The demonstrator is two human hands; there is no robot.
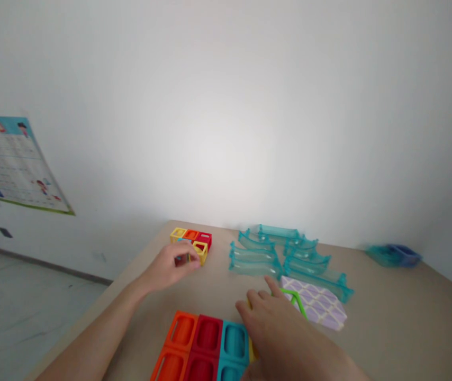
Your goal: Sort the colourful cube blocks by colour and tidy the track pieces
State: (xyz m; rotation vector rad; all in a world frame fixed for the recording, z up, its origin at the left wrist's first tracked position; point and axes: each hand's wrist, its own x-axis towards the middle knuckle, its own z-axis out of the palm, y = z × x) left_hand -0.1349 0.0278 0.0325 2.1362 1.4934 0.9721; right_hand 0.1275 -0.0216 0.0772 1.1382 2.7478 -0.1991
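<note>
My left hand [168, 268] reaches to the far left of the table and closes its fingers round a small block in a cluster of yellow, orange and red square blocks [192, 241]. My right hand [277, 323] rests near the front with fingers curled over the right end of a flat slab of orange, red and teal window tiles [200, 346]. Its fingertips touch a green frame [295, 299] lying on a lilac patterned tile [319, 308]. Whether it grips anything is hidden.
Several clear teal trough pieces [281, 254] lie in a pile behind the right hand. A blue and teal heap [395, 254] sits at the far right by the wall. The table [408, 328] has its left edge over a grey floor. A poster [11, 164] hangs on the wall.
</note>
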